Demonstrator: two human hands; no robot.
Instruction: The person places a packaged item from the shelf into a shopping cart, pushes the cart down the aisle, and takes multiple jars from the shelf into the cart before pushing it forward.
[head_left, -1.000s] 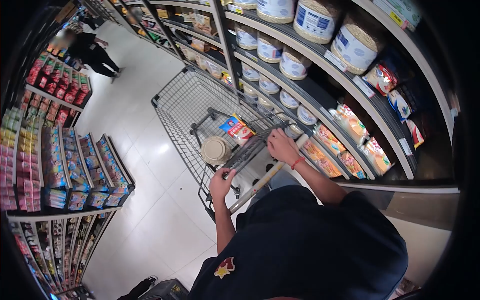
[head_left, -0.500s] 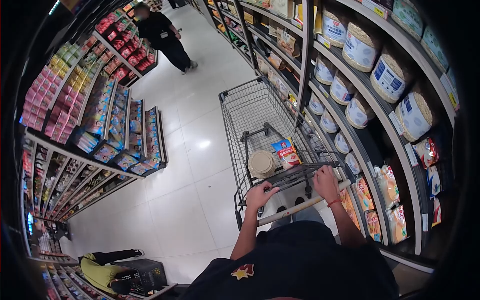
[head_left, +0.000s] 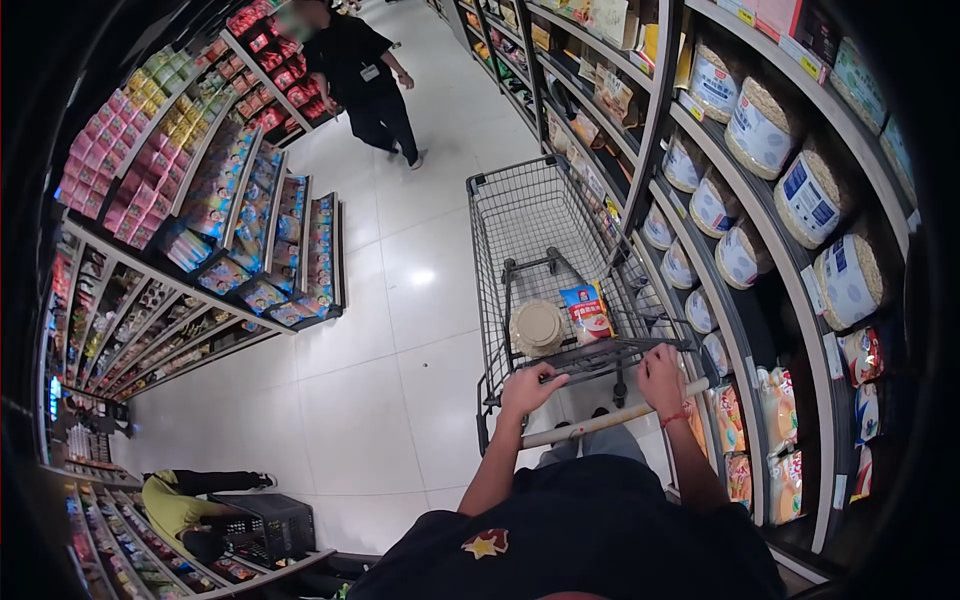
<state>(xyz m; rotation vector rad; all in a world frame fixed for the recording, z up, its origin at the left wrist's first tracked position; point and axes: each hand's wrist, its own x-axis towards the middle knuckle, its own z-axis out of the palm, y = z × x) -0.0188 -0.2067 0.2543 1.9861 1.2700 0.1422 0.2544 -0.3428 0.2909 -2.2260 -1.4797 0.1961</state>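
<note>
A grey wire shopping cart (head_left: 530, 205) stands in front of me, its light-coloured handle (head_left: 600, 420) near my body. My left hand (head_left: 532, 388) hangs past the handle, fingers loosely bent and thumb apart, nothing visible in it. My right hand (head_left: 660, 378) reaches over the handle's right part with fingers bent loosely down; its fingertips are partly hidden. Both wrists lie across the handle. Inside the cart, near the hands, are a round clear tub with a pale lid (head_left: 537, 328) and a blue, red and white food packet (head_left: 589, 312).
Shelves with large oat tubs (head_left: 762, 127) and bags (head_left: 780, 400) rise close on the right. Snack displays (head_left: 240, 210) stand left. A person in black (head_left: 355, 65) is ahead in the aisle; another in yellow-green (head_left: 172, 510) bends by a dark crate (head_left: 275, 522).
The cart and both hands appear slightly farther right in view. The person in black has come closer. The displays at left have shifted in view. My hands keep nearly the same pose.
</note>
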